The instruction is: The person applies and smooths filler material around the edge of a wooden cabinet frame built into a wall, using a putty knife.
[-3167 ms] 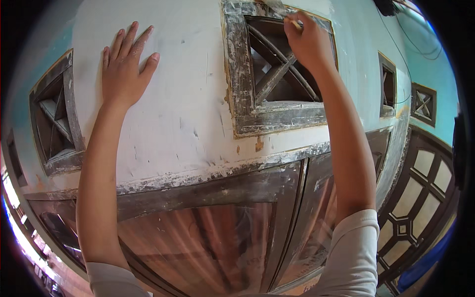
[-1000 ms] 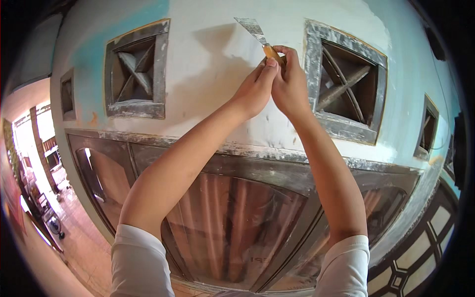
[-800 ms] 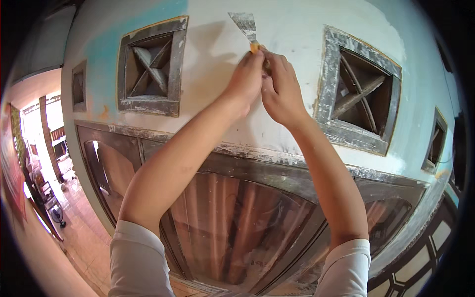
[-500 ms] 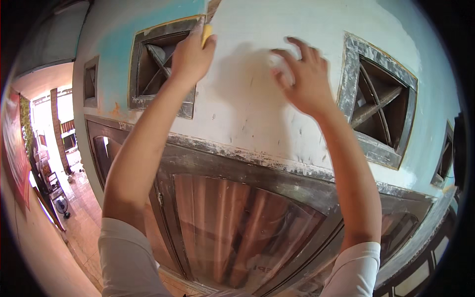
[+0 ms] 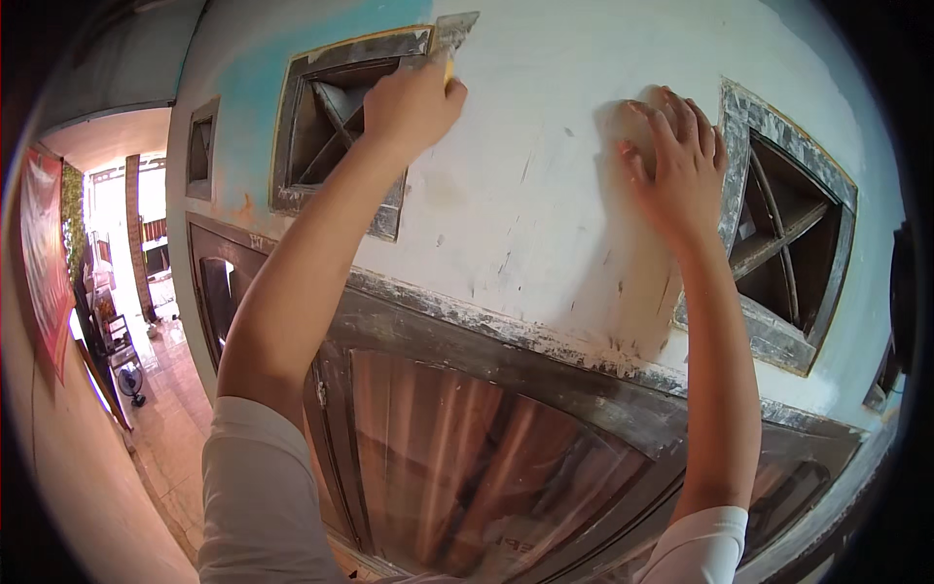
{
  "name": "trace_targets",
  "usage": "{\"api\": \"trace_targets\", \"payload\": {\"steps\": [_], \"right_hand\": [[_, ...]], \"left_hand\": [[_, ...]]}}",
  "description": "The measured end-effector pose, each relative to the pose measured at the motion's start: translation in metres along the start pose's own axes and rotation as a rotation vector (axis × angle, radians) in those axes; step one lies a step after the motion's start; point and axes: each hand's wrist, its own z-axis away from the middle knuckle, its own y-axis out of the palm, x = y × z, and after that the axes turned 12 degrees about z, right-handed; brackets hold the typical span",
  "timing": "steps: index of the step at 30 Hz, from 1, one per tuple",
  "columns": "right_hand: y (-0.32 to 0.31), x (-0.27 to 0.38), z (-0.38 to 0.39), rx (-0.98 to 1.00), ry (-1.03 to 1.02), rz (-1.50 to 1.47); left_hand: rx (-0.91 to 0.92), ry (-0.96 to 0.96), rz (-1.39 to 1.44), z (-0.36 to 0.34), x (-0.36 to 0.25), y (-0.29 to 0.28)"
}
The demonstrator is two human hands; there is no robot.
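In the head view, the left hand [image 5: 409,109] is curled tight around the yellow handle [image 5: 449,70] of a scraper [image 5: 455,31]. The scraper is up high, beside the top right corner of the left vent [image 5: 285,146], with its flat blade pointing up. I cannot tell if the blade touches the white wall [image 5: 506,214]. The right hand [image 5: 683,165] has nothing in it. Its fingers are spread apart and a bit bent, just beside the right vent [image 5: 837,282]. It is very near the wall, and maybe rests on it.

The wall looks only part done to me. Between the two vents it is mostly white. But there are small dark marks [image 5: 569,130] and thin streaks on it, so it does not look finished. Around the left vent's far side is a blue patch [image 5: 255,83] with no white over it, and a rusty spot [image 5: 246,205] sits lower down. The wood around both vents is dark and worn, with white smears. The long wooden strip [image 5: 486,321] under the wall is patchy and flaky too. Those parts seem rough and not done.
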Motion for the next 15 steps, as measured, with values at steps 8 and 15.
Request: {"api": "trace_targets", "payload": {"steps": [8, 15], "right_hand": [[0.000, 0.002, -0.002, -0.004, 0.009, -0.031], [0.000, -0.001, -0.001, 0.012, 0.004, -0.003]], "left_hand": [[-0.028, 0.024, -0.087, -0.032, 0.012, -0.008], [-0.001, -0.017, -0.034, 0.018, 0.004, 0.006]]}}
